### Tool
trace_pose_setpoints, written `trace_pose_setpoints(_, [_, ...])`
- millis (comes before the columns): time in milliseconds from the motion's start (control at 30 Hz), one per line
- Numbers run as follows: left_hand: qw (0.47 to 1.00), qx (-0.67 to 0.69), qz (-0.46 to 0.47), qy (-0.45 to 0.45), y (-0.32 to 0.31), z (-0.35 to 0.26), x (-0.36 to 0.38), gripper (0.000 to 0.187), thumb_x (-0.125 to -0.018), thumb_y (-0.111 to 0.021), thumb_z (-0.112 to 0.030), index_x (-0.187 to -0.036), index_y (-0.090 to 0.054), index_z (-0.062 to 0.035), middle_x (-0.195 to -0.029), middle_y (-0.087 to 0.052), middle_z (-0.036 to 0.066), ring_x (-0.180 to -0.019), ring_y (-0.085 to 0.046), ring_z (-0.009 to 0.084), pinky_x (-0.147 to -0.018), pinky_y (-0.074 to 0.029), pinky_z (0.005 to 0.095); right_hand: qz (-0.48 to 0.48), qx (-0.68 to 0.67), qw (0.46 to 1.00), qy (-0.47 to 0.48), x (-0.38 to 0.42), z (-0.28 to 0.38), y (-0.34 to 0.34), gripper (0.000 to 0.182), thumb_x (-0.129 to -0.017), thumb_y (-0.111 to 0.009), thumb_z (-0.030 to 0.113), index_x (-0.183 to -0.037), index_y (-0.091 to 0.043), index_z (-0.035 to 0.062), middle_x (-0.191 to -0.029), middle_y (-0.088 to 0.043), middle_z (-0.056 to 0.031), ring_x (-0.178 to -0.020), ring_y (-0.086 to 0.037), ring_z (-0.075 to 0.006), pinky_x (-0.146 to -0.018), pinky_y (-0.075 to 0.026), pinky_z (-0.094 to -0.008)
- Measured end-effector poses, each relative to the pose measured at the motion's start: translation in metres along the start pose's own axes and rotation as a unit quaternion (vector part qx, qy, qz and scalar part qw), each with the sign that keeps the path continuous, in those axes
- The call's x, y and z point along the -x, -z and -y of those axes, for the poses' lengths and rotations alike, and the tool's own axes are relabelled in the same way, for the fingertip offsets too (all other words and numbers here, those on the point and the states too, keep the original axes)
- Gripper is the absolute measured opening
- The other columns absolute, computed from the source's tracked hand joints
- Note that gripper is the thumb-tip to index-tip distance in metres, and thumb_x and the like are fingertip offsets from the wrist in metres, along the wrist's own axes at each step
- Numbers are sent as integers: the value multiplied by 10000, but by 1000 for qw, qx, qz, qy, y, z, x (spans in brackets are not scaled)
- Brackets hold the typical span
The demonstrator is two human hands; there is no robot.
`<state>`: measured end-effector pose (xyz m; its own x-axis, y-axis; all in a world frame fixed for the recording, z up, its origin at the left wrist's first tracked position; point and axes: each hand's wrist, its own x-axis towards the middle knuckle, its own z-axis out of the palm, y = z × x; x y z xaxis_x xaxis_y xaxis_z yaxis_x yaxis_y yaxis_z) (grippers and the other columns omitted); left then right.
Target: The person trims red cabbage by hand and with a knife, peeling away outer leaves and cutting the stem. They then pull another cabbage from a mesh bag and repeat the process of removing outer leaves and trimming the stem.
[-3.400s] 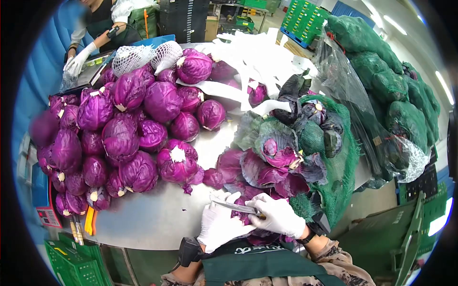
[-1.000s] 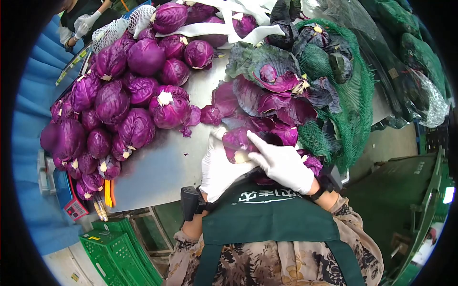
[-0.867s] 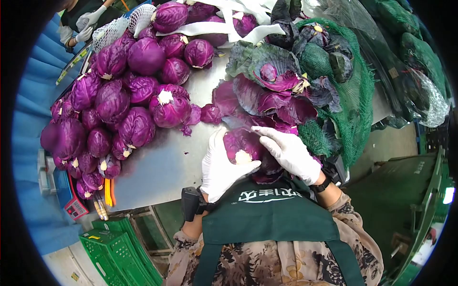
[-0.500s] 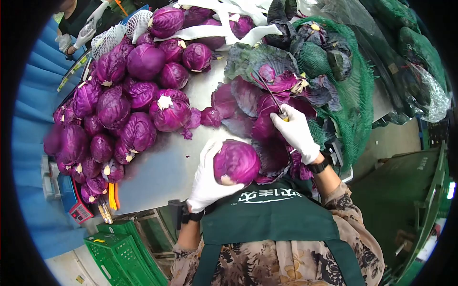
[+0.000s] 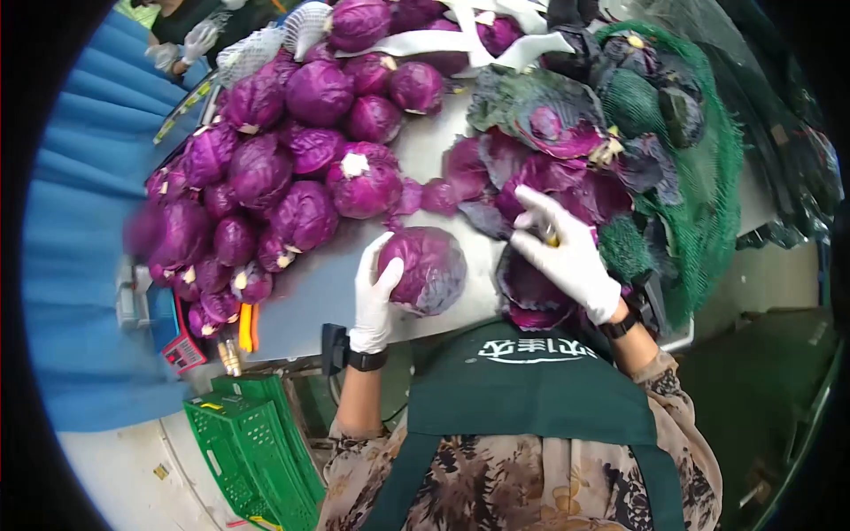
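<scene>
My left hand, in a white glove, grips a red cabbage from its left side, above the table's front edge. A dull greyish patch shows on the cabbage's lower right. To the right, my gloved right hand holds a small knife, with a bit of its yellow handle visible in the palm. Its index finger is stretched out, and the blade cannot be made out. Beneath and beyond that hand lie loose purple cabbage leaves and a large grey-green outer leaf.
Red cabbages are heaped on the left of the metal table. A green net bag with dark cabbages lies at right. White foam strips are at the back. Green crates stand lower left. Another person's gloved hand shows top left.
The cabbage has turned in my left hand, bringing its greyish side into view. My right hand's fingers have loosened and the knife blade no longer shows. The whole view has shifted.
</scene>
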<state>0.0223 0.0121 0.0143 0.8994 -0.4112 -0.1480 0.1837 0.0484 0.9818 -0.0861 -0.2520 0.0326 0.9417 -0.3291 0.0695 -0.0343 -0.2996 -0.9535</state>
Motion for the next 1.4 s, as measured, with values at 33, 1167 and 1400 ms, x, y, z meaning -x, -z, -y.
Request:
trace_pose_setpoints(33, [995,102,2,16,-11,-4,4,532,-922,-611,-299,-1337,-459,-3,-1249,-557,106,-1167,-541,210,-1035,-412,355,46,10,999,8,2,14,-3,640,-816,-752,190,-1386,-483,81,-1105,-628,-84,-988,-590,-144,-886,-468,-296])
trace_pose_setpoints(1167, [810,-521,166,-212,-76,-27,5,1122,-611,-839,-427,-1469,-266,15,-1466,-344,237,-1322,-385,372,-1082,-343,427,-7,216,968,127,-16,16,8,166,-781,-675,96,-935,-636,47,-804,-627,-112,-674,-629,-248,-633,-506,-330])
trace_pose_setpoints(1400, [825,-483,162,-246,-56,-19,13,1131,-614,-875,-348,-1483,-247,12,-1481,-342,254,-1319,-431,390,-1084,-373,411,-196,186,963,-5,-44,-51,48,194,-826,-699,152,-972,-636,40,-855,-653,-111,-744,-648,-244,-683,-512,-327])
